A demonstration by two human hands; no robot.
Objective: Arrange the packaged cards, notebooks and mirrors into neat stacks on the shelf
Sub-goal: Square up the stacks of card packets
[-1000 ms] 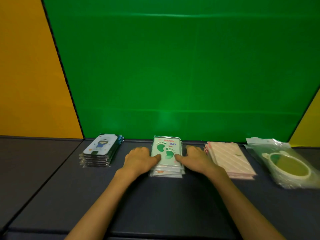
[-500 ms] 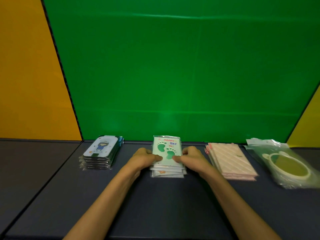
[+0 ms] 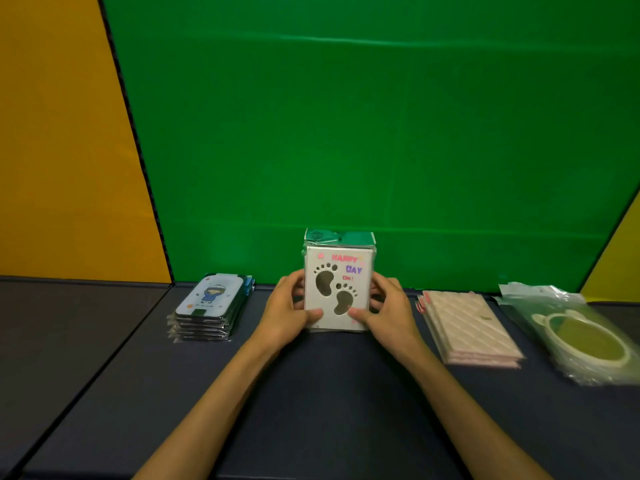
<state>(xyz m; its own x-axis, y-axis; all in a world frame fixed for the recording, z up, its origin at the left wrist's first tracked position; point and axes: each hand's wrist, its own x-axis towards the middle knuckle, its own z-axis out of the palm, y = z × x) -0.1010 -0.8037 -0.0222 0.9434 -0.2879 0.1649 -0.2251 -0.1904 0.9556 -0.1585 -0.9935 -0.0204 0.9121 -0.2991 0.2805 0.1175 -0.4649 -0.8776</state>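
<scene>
A stack of packaged footprint cards, white with "HAPPY DAY" lettering, stands upright on its lower edge on the dark shelf. My left hand grips its left side and my right hand grips its right side, thumbs on the front. A neat stack of packaged cartoon-print notebooks lies to the left. A stack of pink quilted packets lies to the right. Bagged round mirrors with cream frames lie at the far right.
A green back wall rises directly behind the shelf, with yellow panels on both sides. A seam splits the shelf surface at the left. The front part of the shelf lies under my forearms.
Both hands have lifted the footprint card stack from lying flat and tipped it upright on its lower edge. The other stacks have not moved.
</scene>
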